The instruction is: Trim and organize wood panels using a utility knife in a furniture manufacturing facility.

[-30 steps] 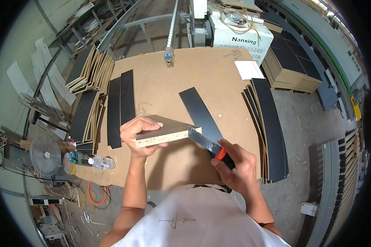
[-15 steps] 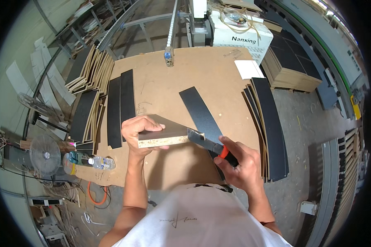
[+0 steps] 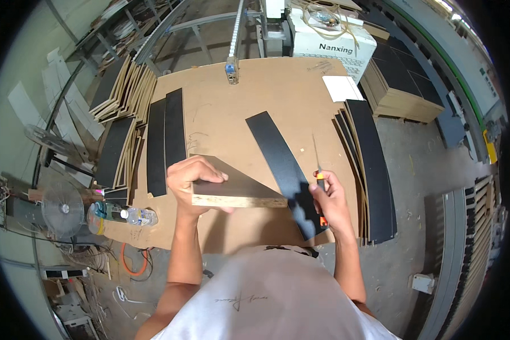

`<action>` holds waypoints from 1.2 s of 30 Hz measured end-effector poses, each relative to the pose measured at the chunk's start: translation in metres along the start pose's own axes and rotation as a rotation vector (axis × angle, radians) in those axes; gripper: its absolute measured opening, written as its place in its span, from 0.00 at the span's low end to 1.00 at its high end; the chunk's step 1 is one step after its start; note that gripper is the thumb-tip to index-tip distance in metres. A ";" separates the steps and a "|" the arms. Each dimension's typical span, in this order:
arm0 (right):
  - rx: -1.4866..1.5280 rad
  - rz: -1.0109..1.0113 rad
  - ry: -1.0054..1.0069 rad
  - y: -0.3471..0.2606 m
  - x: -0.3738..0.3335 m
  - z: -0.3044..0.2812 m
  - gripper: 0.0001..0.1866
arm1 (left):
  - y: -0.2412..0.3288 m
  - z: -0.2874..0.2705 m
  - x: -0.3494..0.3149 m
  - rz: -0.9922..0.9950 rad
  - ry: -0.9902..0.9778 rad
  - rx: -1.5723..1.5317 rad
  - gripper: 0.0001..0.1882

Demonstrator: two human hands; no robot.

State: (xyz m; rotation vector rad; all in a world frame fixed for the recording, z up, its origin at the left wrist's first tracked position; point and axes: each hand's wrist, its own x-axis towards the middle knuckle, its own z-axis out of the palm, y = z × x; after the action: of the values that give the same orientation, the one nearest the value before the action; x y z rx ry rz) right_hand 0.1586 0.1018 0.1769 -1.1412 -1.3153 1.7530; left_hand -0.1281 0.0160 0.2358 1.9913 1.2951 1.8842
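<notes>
My left hand (image 3: 188, 180) grips the left end of a dark-topped particleboard piece (image 3: 238, 201), thumb on top and fingertips curling underneath. The board is held above the table, its pale cut edge facing me and its right side tapering to a point. To its right, my right hand (image 3: 334, 205) is closed round the black-and-orange handle of a flat file (image 3: 321, 181). The file's thin blade points away from me, apart from the board. Beneath and between the hands, a long black strip panel (image 3: 277, 144) lies slanted on the brown table (image 3: 226, 110).
Two black panels (image 3: 174, 127) lie on the left, beside stacked panels (image 3: 116, 153). More long panels (image 3: 374, 164) stand stacked along the right edge. A plastic bottle (image 3: 140, 216) and a fan (image 3: 64, 208) are at left. A white box (image 3: 331, 54) stands beyond the table.
My right hand has drawn the file off the board's edge and turned it upright, away to the right. My left hand still holds the board, tilted slightly differently.
</notes>
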 end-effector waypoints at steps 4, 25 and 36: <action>-0.245 0.053 0.092 0.104 0.010 -0.032 0.21 | 0.002 -0.011 -0.014 -0.094 0.099 0.036 0.33; -0.732 -0.418 0.136 0.085 0.051 -0.049 0.31 | -0.058 -0.064 -0.060 -0.381 0.762 0.022 0.30; 0.187 -0.089 0.039 0.119 0.000 -0.072 0.29 | -0.107 -0.036 -0.075 -0.827 1.123 -0.894 0.36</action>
State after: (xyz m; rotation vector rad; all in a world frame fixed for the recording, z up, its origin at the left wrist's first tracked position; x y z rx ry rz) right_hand 0.2244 0.0966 0.0541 -0.9924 -1.1350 1.7401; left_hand -0.2018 0.0201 0.1224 -0.1192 0.8180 2.3640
